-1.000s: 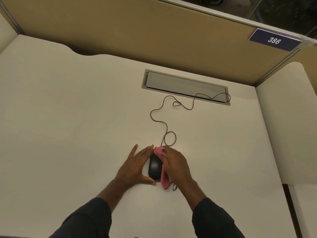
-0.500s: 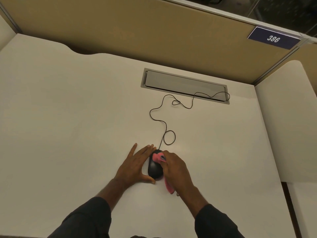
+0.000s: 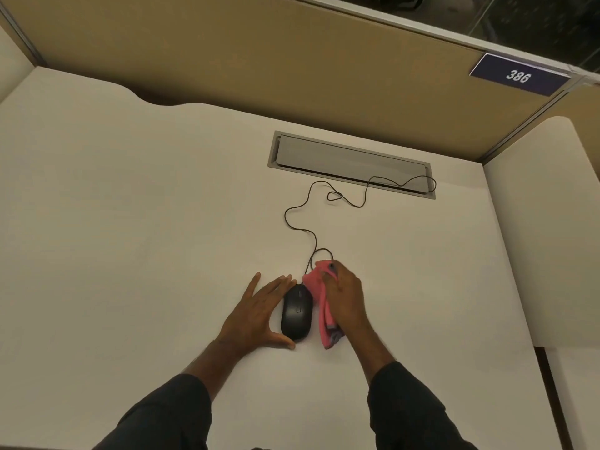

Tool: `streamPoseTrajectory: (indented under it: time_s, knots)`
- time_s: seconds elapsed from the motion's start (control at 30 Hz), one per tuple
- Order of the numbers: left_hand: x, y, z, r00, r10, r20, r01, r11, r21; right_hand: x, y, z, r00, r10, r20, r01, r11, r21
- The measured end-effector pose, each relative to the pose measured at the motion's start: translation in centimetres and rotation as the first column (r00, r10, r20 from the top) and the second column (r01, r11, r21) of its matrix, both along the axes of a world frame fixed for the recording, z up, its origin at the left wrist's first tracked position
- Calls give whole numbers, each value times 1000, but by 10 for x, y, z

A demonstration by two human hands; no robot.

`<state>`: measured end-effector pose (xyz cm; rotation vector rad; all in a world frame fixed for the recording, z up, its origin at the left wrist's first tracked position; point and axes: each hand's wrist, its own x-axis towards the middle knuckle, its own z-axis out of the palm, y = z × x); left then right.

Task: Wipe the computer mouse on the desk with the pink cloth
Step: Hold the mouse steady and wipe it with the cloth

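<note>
Now off the top of the black mouse (image 3: 297, 315), pink cloth (image 3: 319, 306) slid to its 3 o'clock side, gripped in right hand (image 3: 345, 298). Left hand (image 3: 256, 315) flat, fingers straight, bracing at 9 o'clock. Top likely wiped, side next. Plenty of bare counter (image 3: 130, 222) around; cord (image 3: 310, 219) at 12 o'clock.

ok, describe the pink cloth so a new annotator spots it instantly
Start at the grey cable hatch set into the white desk and follow the black cable toward the person, down to the black mouse. The pink cloth lies bunched against the mouse's right side, under the right hand. It is the only brightly coloured, soft thing there.
</note>
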<state>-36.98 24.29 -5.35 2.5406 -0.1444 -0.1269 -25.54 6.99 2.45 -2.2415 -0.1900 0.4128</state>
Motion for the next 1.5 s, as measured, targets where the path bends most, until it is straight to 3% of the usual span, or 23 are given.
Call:
streamPoseTrajectory:
  time_s: [0.17, 0.43, 0.73, 0.83, 1.0, 1.07, 1.23, 1.33, 1.43, 1.5]
  knots:
    - [-1, 0, 2, 999, -6, 44, 7, 1000, -17, -20, 7, -20, 920, 371, 125, -328, 905, -269]
    - [0, 0, 3, 999, -11, 33, 12, 1000, -28, -30, -3, -29, 901, 369, 228, -324, 922, -214]
    - [0, 0, -1, 999, -20, 35, 20, 1000, -5, -29, -13, -34, 963, 252, 91, -239, 961, -138]
    - [0, 0, -1, 999, -16, 30, 16, 1000, -16, -16, -19, -25, 988, 153, -11, -153, 987, -52]
    - [0, -1, 1, 1000, -4, 20, 4, 1000, 2, 1, -29, -12, 992, -122, -23, 123, 991, 54]
    - [0, -1, 2, 1000, -1, 14, 1, 1000, -2, 4, -24, -8, 990, -144, -7, 144, 988, 57]
    - [0, -1, 4, 1000, 6, 6, -6, 1000, -15, -5, -6, -5, 993, 98, 61, -99, 995, 17]
    - [0, -1, 3, 1000, 1, 22, 0, 1000, -28, -21, 3, -12, 957, 275, 90, -263, 956, -127]
    - [0, -1, 0, 1000, -9, 16, 10, 1000, -27, -35, -1, -31, 934, 357, -12, -345, 893, -290]
    - [1, -1, -1, 1000, -10, 11, 10, 1000, -26, -44, -7, -34, 932, 340, -124, -362, 892, -271]
